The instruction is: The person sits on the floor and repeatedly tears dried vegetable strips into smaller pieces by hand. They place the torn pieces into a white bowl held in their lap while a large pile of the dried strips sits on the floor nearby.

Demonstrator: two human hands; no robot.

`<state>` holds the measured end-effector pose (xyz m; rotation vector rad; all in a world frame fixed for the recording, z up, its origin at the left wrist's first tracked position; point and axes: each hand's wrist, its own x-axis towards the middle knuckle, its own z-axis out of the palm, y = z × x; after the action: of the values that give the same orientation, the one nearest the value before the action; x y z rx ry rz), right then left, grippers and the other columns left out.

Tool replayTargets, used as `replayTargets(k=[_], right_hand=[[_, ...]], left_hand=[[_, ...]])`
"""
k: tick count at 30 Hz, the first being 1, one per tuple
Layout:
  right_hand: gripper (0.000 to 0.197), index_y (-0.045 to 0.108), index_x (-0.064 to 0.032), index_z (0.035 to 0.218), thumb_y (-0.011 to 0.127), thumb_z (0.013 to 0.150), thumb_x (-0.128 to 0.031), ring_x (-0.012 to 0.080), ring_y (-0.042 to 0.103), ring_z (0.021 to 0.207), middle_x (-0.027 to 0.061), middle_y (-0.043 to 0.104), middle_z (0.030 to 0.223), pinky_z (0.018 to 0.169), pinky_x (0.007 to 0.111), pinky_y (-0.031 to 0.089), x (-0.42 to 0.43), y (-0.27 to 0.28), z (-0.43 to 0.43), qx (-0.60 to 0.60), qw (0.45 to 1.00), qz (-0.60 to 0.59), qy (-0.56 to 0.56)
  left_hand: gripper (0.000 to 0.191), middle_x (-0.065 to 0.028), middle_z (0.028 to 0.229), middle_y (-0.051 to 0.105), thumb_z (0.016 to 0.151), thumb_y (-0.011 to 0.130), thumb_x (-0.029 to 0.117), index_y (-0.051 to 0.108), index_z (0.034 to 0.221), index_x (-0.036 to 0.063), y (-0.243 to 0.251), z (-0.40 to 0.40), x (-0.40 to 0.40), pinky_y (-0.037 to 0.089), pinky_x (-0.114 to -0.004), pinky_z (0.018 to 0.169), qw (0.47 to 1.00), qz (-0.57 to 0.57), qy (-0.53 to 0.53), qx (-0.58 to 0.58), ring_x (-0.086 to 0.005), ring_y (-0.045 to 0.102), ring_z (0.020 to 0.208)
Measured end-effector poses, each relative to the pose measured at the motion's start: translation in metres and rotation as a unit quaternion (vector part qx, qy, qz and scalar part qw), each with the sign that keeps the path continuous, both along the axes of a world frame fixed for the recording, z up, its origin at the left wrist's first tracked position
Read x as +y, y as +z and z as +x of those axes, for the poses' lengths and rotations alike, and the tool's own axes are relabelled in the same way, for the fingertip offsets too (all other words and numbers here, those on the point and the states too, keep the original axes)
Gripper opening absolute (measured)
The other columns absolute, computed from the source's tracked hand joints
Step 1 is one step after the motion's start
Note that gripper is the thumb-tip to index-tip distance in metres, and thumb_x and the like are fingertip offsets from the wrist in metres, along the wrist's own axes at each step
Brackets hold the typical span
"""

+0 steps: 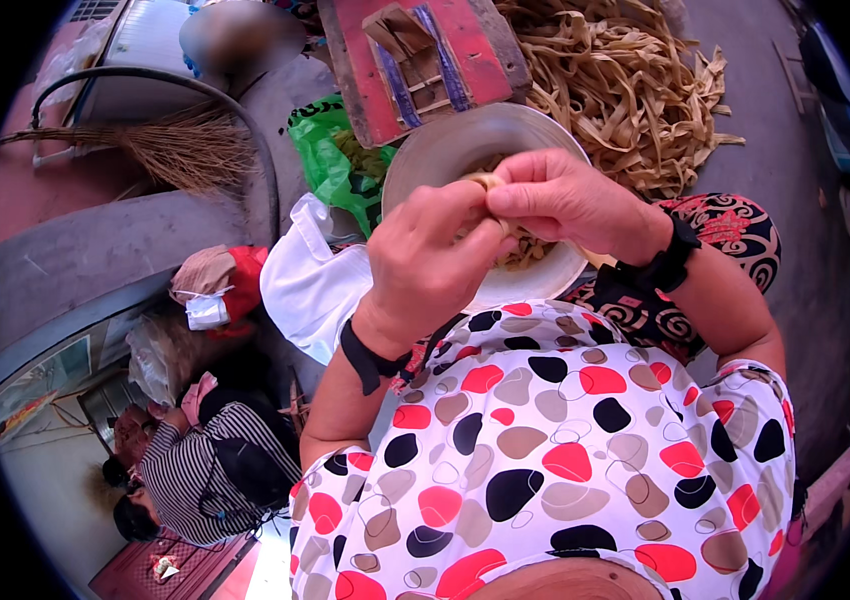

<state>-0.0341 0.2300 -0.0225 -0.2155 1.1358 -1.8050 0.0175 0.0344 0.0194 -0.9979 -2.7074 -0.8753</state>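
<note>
My left hand [425,255] and my right hand [567,199] meet above a wide pale basin [440,154]. Between their fingertips is a pale, folded strip [486,180], mostly covered by the fingers; both hands pinch it. A pale end of what looks like a strip shows below my right wrist. Inside the basin lie small cut yellowish-brown pieces [526,251]. Beyond the basin's far rim stands a red wooden board [350,75] bearing a small wooden frame [425,75] with blue-purple bands. A large heap of long dried tan strips [620,82] lies at the upper right.
A green plastic bag [324,150] with greenish contents and a white cloth [312,277] lie left of the basin. Farther left are a twig broom [177,146], a dark curved hose [267,150] and a red bag [245,285]. A person in a striped top [207,472] is at lower left.
</note>
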Motion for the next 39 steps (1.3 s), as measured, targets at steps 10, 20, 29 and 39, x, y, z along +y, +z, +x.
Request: replayTargets(k=[10, 20, 29, 39], right_hand=[[0.018, 0.059, -0.0056, 0.101, 0.059, 0.096, -0.023, -0.0002, 0.046, 0.067, -0.0047, 0.054, 0.083, 0.054, 0.015, 0.034, 0.005, 0.011, -0.010, 0.091, 0.995, 0.013, 0.021], [0.021, 0.058, 0.0008, 0.106, 0.062, 0.090, -0.011, 0.0067, 0.057, 0.080, 0.0010, 0.061, 0.090, 0.069, 0.021, 0.047, -0.014, -0.012, 0.002, 0.193, 0.971, 0.021, -0.140], [0.029, 0.055, -0.0027, 0.123, 0.059, 0.096, -0.012, 0.0013, 0.051, 0.073, -0.0023, 0.057, 0.091, 0.064, 0.017, 0.045, -0.012, -0.017, 0.000, -0.099, 0.978, -0.166, -0.082], [0.039, 0.054, -0.0035, 0.131, 0.061, 0.092, -0.010, 0.0074, 0.049, 0.053, -0.0011, 0.053, 0.060, 0.051, 0.025, 0.041, 0.018, 0.003, -0.011, 0.320, 0.939, 0.110, -0.060]], left_hand=[[0.019, -0.0131, 0.124, 0.063, 0.076, 0.071, 0.006, 0.070, 0.095, 0.0084, -0.013, 0.003, -0.009, 0.041, -0.045, 0.102, 0.976, 0.008, 0.152, 0.158, -0.0330, 0.056, 0.117], [0.018, -0.0062, 0.075, 0.060, 0.078, 0.076, 0.014, 0.067, 0.092, 0.0064, -0.020, 0.011, 0.003, 0.045, -0.038, 0.057, 0.979, -0.077, 0.125, 0.143, -0.0257, 0.058, 0.065], [0.019, -0.0046, 0.067, 0.063, 0.089, 0.071, 0.018, 0.066, 0.091, -0.0003, -0.038, 0.016, 0.006, 0.046, -0.027, 0.052, 0.888, 0.317, 0.208, -0.259, -0.0118, 0.057, 0.056], [0.010, -0.0049, 0.073, 0.065, 0.094, 0.061, 0.010, 0.065, 0.095, 0.0004, -0.045, 0.004, -0.048, 0.048, -0.021, 0.056, 0.741, 0.463, 0.198, -0.445, -0.0088, 0.057, 0.056]])
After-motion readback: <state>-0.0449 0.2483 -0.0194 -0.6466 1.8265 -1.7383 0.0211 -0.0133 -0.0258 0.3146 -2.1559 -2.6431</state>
